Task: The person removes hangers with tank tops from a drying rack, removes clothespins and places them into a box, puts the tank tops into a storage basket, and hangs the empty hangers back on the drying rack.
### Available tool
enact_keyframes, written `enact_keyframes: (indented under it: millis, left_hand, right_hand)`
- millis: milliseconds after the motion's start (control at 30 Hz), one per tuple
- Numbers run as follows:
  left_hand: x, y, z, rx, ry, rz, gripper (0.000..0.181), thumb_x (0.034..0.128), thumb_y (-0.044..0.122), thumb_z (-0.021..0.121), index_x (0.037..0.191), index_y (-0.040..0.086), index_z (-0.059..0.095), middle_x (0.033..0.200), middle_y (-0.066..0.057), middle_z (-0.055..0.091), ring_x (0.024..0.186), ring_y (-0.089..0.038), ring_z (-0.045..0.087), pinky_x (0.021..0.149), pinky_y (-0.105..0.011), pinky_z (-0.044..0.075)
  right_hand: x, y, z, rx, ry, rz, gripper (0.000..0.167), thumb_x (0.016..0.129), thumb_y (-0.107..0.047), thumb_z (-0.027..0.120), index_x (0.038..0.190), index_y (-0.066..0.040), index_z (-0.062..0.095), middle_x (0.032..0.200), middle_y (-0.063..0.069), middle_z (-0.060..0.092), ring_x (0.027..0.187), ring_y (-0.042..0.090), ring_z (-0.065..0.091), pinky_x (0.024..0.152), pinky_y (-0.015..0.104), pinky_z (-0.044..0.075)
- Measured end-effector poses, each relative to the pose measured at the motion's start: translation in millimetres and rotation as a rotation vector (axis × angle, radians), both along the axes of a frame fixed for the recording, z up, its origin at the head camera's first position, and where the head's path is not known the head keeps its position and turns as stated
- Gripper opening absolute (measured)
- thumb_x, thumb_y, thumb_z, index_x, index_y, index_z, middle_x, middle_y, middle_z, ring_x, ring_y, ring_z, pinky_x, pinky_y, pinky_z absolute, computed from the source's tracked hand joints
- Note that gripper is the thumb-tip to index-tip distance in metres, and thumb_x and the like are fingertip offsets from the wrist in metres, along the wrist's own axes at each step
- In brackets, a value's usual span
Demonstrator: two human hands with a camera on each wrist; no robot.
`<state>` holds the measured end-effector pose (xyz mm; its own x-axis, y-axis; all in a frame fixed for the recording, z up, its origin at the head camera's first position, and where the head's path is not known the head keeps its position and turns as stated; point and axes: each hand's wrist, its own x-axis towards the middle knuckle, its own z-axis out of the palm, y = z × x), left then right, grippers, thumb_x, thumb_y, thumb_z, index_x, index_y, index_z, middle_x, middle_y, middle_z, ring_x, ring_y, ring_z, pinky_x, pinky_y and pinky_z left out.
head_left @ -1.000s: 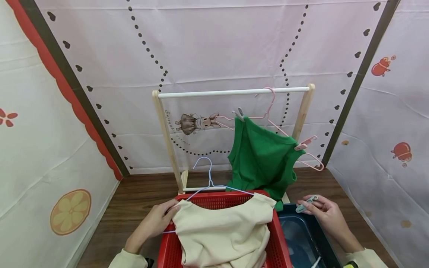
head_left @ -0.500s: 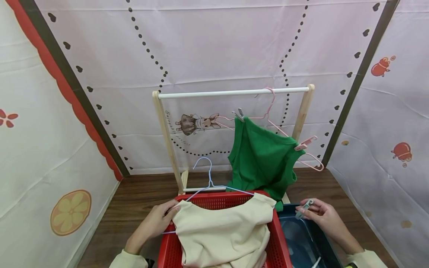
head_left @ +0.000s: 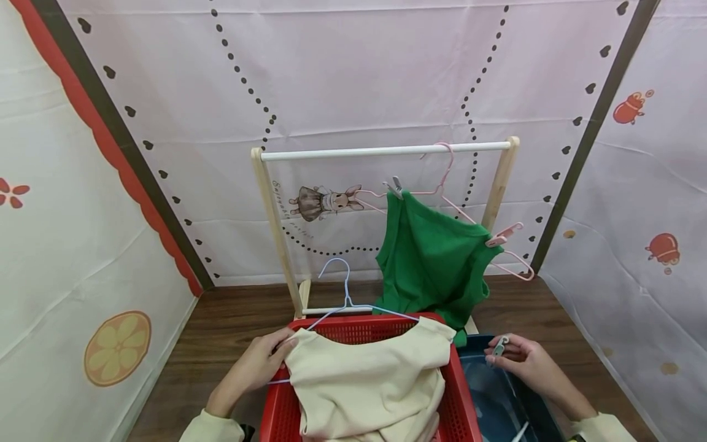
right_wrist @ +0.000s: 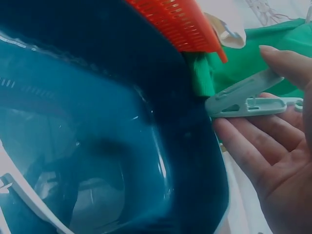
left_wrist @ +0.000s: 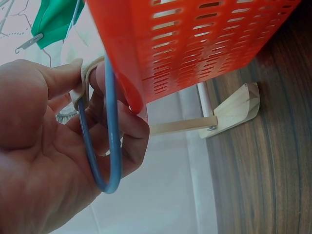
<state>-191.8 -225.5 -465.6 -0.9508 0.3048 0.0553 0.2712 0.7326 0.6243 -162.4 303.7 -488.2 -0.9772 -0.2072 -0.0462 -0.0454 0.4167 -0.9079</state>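
A cream sleeveless top (head_left: 370,374) lies over the red basket (head_left: 461,393), with a blue hanger (head_left: 347,288) through its neck. My left hand (head_left: 256,362) pinches the top's left shoulder edge together with the hanger; in the left wrist view the hanger's bent end (left_wrist: 113,146) passes between the fingers. Above the dark blue bin (head_left: 480,368), my right hand (head_left: 527,365) holds a pale green clothespin (head_left: 500,345) between thumb and fingers. The right wrist view shows this clothespin (right_wrist: 251,97) lying along the fingers, thumb on its upper arm.
Behind the basket stands a wooden rack (head_left: 274,227) with a white rail (head_left: 359,152). From it a pink hanger (head_left: 445,169) bears a green top (head_left: 433,258), held by a grey clothespin (head_left: 394,188) and a pink clothespin (head_left: 504,235). A white clothespin (right_wrist: 29,195) lies in the bin.
The clothespin in my right hand has turned from nearly level to more upright and shifted slightly left and down. My left hand and the cream top have stayed put.
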Motion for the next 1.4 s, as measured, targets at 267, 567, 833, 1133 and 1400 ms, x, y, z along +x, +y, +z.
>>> enact_keyframes:
  millis: [267, 567, 833, 1133, 1400]
  left_hand:
    - [-0.6, -0.4, -1.0, 0.010, 0.002, -0.008, 0.012, 0.1027, 0.029, 0.053, 0.102, 0.023, 0.064, 0.072, 0.008, 0.050, 0.069, -0.006, 0.049, 0.063, -0.025, 0.039]
    - [-0.2, 0.6, -2.4, 0.000, 0.031, 0.000, 0.009, 0.1022, 0.025, 0.055, 0.100, 0.025, 0.064, 0.073, 0.010, 0.049, 0.071, -0.007, 0.050, 0.065, -0.025, 0.039]
    - [0.1, -0.6, -3.2, -0.005, 0.044, -0.011, 0.011, 0.1024, 0.027, 0.054, 0.102, 0.024, 0.064, 0.076, 0.010, 0.053, 0.073, -0.007, 0.050, 0.066, -0.026, 0.040]
    - [-0.2, -1.1, -2.6, 0.010, 0.010, -0.015, 0.012, 0.1026, 0.028, 0.054, 0.103, 0.023, 0.064, 0.076, 0.008, 0.053, 0.072, -0.008, 0.050, 0.065, -0.026, 0.040]
    - [0.3, -1.2, -2.0, 0.011, 0.002, -0.009, 0.012, 0.1026, 0.029, 0.054, 0.103, 0.023, 0.064, 0.075, 0.008, 0.052, 0.072, -0.007, 0.049, 0.065, -0.026, 0.039]
  right_hand:
    - [-2.2, 3, -7.2, 0.085, 0.031, 0.137, 0.031, 0.093, -0.018, 0.069, 0.110, 0.006, 0.061, 0.102, 0.015, 0.071, 0.088, 0.009, 0.069, 0.075, 0.026, 0.057]
    - [-2.9, 3, -10.8, 0.115, -0.022, 0.168, 0.028, 0.093, -0.018, 0.070, 0.109, 0.004, 0.063, 0.102, 0.011, 0.069, 0.086, 0.012, 0.067, 0.075, 0.027, 0.057]
    - [-3.1, 3, -12.3, 0.153, -0.037, 0.206, 0.027, 0.091, -0.017, 0.072, 0.109, 0.001, 0.064, 0.103, 0.014, 0.068, 0.089, 0.013, 0.067, 0.079, 0.033, 0.058]
    - [-3.3, 4, -15.8, 0.189, -0.053, 0.217, 0.033, 0.087, -0.023, 0.076, 0.109, -0.001, 0.064, 0.103, 0.010, 0.069, 0.089, 0.015, 0.067, 0.078, 0.036, 0.057]
    - [-2.0, 4, -15.3, 0.105, -0.063, 0.286, 0.033, 0.089, -0.016, 0.074, 0.113, 0.004, 0.061, 0.105, 0.016, 0.067, 0.090, 0.016, 0.068, 0.078, 0.032, 0.058]
